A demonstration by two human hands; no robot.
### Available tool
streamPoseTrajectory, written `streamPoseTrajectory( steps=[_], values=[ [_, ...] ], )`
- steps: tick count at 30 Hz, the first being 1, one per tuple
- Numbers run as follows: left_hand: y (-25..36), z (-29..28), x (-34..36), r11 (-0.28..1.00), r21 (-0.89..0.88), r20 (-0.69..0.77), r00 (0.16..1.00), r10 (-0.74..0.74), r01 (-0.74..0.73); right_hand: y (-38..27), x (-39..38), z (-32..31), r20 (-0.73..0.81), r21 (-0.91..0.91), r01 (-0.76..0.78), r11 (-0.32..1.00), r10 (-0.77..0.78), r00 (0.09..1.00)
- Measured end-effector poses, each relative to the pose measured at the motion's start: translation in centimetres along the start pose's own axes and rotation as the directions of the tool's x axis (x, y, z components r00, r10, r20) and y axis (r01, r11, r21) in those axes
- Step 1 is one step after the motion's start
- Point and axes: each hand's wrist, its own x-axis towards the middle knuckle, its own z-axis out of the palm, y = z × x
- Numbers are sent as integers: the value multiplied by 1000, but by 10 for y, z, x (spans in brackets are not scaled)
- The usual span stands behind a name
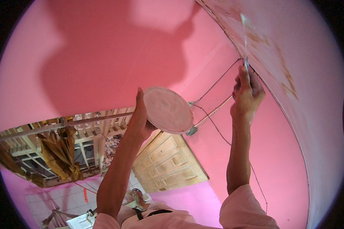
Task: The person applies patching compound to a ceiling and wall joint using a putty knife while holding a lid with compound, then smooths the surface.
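My left hand (141, 116) is closed round the left edge of a round, pale pink disc (168, 110) with a smudged face, held up in the middle of the view. Raised higher on the right, my right hand (246, 91) grips a slim tool (245, 63). Its long, pale upper part is blurred, so I cannot tell whether it is a brush or a blade. The tool points up past the seam where the pink wall (214, 49) meets the pale ceiling (294, 49). Whether its tip touches the ceiling is unclear.
Brownish marks (288, 82) run across the ceiling. Dark cables (219, 129) hang along the wall, by a small grey box (192, 131). Lower down are a wooden panelled door (168, 164), a window (86, 154) with a brown curtain (61, 152), and white floor tiles (65, 198).
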Motion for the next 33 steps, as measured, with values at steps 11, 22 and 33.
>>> streamPoseTrajectory(
  steps=[11,22,33],
  values=[
    [-26,-22,5,996,-86,44,999,24,-20,36,5,-60,74,-203,-97,974,114,991],
    [-41,-5,9,998,-57,25,1000,-2,3,6,84,-103,221,-138,-83,987,112,969],
    [-51,-10,9,998,-69,2,1000,-13,13,43,22,-101,97,-211,-187,959,211,973]
  ],
)
